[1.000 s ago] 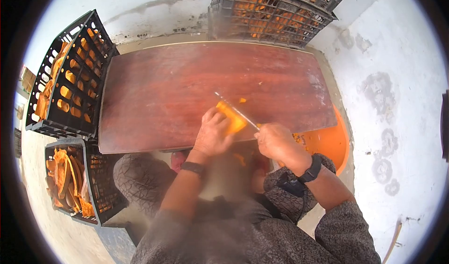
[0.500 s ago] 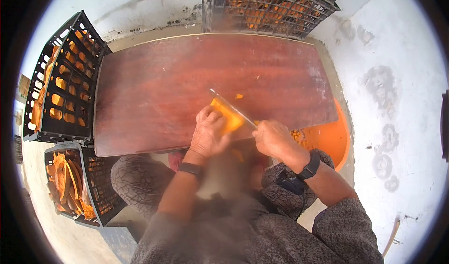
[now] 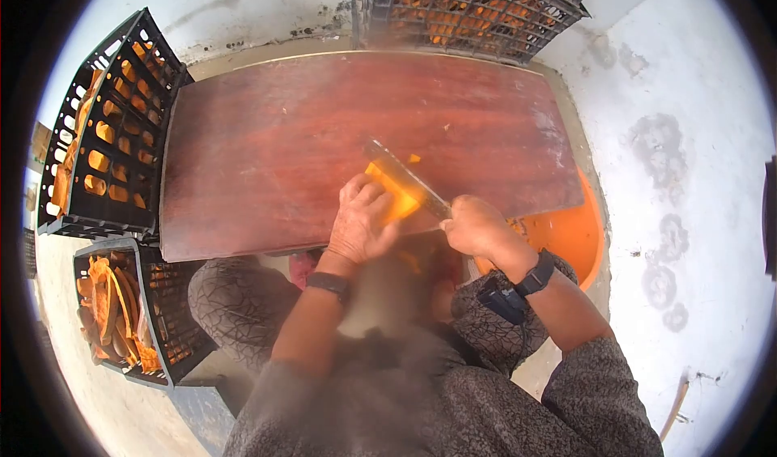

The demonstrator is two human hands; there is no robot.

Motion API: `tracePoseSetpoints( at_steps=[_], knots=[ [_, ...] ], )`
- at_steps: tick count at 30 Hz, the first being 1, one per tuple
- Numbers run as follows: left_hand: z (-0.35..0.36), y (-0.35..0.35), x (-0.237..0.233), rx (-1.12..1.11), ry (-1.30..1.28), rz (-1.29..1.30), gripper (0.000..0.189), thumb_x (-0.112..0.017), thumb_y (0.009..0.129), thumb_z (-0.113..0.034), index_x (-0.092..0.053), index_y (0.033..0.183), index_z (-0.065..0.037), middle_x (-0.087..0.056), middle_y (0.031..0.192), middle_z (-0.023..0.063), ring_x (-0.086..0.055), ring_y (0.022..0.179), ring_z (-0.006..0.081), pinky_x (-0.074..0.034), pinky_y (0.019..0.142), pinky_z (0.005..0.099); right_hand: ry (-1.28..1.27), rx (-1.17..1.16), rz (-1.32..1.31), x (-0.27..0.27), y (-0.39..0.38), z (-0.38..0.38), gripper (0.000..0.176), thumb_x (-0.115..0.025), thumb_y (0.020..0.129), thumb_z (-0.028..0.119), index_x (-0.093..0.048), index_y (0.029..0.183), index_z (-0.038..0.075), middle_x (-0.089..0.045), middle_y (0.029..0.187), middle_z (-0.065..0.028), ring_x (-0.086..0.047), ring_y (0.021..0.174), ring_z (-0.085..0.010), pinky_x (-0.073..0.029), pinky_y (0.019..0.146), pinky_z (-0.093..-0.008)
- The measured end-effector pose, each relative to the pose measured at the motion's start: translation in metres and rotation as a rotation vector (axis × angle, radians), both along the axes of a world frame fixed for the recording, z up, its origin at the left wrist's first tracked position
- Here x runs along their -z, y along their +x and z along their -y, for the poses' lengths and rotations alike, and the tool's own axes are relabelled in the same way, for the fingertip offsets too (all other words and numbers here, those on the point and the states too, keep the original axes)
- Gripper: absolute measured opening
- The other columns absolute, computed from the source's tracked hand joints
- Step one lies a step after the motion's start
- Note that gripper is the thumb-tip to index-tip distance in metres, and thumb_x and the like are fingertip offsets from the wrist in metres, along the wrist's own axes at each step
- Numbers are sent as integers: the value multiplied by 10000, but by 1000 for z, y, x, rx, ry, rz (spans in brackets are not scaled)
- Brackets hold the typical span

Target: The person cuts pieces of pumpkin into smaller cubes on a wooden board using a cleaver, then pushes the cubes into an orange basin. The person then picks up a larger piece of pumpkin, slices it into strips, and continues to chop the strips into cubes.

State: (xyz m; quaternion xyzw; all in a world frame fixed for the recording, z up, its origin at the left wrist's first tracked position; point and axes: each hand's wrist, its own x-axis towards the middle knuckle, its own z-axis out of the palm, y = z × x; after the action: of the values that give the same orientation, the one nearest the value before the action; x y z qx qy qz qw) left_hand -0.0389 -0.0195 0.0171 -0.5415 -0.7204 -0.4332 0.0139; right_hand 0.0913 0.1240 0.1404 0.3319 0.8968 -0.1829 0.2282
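Observation:
My left hand [image 3: 362,221] is closed on the near-left side of an orange chunk of what looks like pumpkin [image 3: 396,199], holding it on the reddish-brown board [image 3: 259,157] close to its near edge. Gripped by the handle in my right hand [image 3: 479,229] is a knife [image 3: 417,182]. Its blade runs diagonally along the far right side of the chunk, pointing away to the left. Just beyond the blade lies a small orange scrap [image 3: 414,158].
At the board's left stand a black crate [image 3: 117,133] of orange pieces and a lower crate [image 3: 154,303] with curved slices. More filled crates [image 3: 477,16] are stacked behind. An orange tub [image 3: 589,234] sits under the right corner, beside a white wall [image 3: 680,174].
The knife blade has shifted slightly right and now shows its broad side more. My right hand has moved a little right, while my left hand keeps its hold on the chunk.

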Motion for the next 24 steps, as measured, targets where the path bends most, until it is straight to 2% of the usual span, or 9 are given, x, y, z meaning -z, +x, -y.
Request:
tracePoseSetpoints(
  at_steps=[10, 12, 15, 18, 24],
  knots=[
    [-1, -3, 1, -11, -22, 40, 414, -682, 653, -192, -671, 1010, 16, -601, 1076, 171, -464, 1162, 410, -370, 1012, 512, 2, -22, 94, 2, -14, 3, 257, -621, 851, 191, -681, 940, -42, -660, 914, -267, -639, 909, -417, -505, 826, -450],
    [-1, -5, -1, -10, -20, 45, 411, -681, 651, -194, -673, 1006, 14, -603, 1074, 170, -468, 1158, 409, -372, 1010, 512, 63, -104, 38, 14, -19, 5, 231, -629, 823, 165, -680, 927, -35, -664, 897, -258, -642, 899, -416, -506, 819, -452],
    [0, -7, -1, 1, -23, 56, 408, -679, 649, -199, -675, 1002, 7, -606, 1071, 167, -475, 1148, 408, -374, 1005, 514, 79, -57, -80, 36, -19, 0, 202, -637, 795, 147, -683, 883, -29, -663, 889, -258, -641, 896, -419, -505, 816, -456],
    [-2, -8, 0, 2, -19, 47, 407, -679, 649, -203, -677, 1003, -2, -608, 1069, 165, -480, 1137, 408, -379, 998, 516, 83, -80, -65, 41, -18, 0, 178, -635, 771, 122, -682, 843, -34, -662, 900, -258, -637, 910, -420, -505, 813, -457],
    [0, -6, 1, -29, 20, 45, 406, -678, 656, -210, -677, 1011, -11, -607, 1070, 166, -486, 1125, 406, -382, 997, 513, 56, -112, 2, 9, -35, 7, 195, -589, 738, 51, -679, 873, -57, -660, 937, -261, -635, 946, -412, -506, 829, -448]
  ],
)
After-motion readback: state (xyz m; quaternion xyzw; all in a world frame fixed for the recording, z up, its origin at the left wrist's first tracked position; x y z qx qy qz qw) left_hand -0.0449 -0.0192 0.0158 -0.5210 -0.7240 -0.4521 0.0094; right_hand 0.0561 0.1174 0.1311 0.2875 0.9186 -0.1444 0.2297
